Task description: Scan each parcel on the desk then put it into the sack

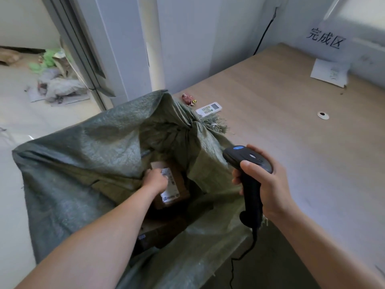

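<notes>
Landmark: green woven sack, mouth open, standing off the left edge of the worktop.

Parcel: small brown cardboard box with a white shipping label on its top face. It sits inside the sack mouth, low down, on top of other cardboard boxes already in there.

Left hand: reaches down into the sack, grip closed on the near-left edge of the parcel, fingers over the label end. Whether the box already rests on the cartons below or hangs from the hand cannot be told.

Right hand: just right of the sack rim, over the worktop edge, grip wrapped fully around the handle of a black corded barcode scanner; scanner head points toward the sack.

Beyond the sack's far corner, on the worktop: a white remote control and a sweet wrapper. Far right of the sack: white papers under a printed sign. No further parcels are visible on the worktop.

Handling judgement: the parcel looks light, since one hand manages it by an edge. Cardboard is stiff, corners firm, so an edge or short-side pinch should hold. The glossy label may be slippery; better to hold on bare cardboard. The sack fabric is soft and floppy, and the rim may fold inward, so the mouth may need holding open.

Step in hand, judged: depositing a parcel; likely near the end of the task.
</notes>
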A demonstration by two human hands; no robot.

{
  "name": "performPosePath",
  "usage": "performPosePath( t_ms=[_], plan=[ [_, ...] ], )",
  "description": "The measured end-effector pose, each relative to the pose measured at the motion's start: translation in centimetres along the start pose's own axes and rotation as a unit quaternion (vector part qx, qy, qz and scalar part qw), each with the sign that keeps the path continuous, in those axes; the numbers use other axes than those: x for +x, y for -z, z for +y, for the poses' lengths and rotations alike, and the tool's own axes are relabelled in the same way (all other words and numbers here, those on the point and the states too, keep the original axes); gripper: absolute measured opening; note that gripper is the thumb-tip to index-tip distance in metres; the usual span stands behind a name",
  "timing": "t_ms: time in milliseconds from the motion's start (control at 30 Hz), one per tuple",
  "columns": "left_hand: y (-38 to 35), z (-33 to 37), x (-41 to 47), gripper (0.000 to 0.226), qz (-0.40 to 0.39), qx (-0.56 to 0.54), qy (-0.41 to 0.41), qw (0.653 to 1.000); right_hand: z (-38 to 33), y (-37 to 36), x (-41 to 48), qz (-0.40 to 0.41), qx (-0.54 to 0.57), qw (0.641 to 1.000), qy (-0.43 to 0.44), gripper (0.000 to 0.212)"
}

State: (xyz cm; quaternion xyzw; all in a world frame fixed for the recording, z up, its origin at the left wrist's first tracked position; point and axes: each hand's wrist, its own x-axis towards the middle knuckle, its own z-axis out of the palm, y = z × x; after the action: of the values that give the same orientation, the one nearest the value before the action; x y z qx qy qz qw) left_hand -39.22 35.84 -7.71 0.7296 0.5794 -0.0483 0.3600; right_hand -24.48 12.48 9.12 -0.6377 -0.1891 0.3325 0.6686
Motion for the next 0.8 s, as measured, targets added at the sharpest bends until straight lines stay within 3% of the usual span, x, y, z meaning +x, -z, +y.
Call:
performPosePath(
  t_ms=[400,800],
  plan=[
    [1.5,11.1,-10.1,0.043,0.151,0.0,-0.178,0.972,-3.9,8.6,-4.9,0.001,0.062,0.997,0.044,0.06],
    [-9.1,28.2,-27.5,0.041,0.131,0.078,-0.385,0.91,-9.3,28.6,-17.2,0.096,0.065,0.985,0.126,0.059]
  ],
)
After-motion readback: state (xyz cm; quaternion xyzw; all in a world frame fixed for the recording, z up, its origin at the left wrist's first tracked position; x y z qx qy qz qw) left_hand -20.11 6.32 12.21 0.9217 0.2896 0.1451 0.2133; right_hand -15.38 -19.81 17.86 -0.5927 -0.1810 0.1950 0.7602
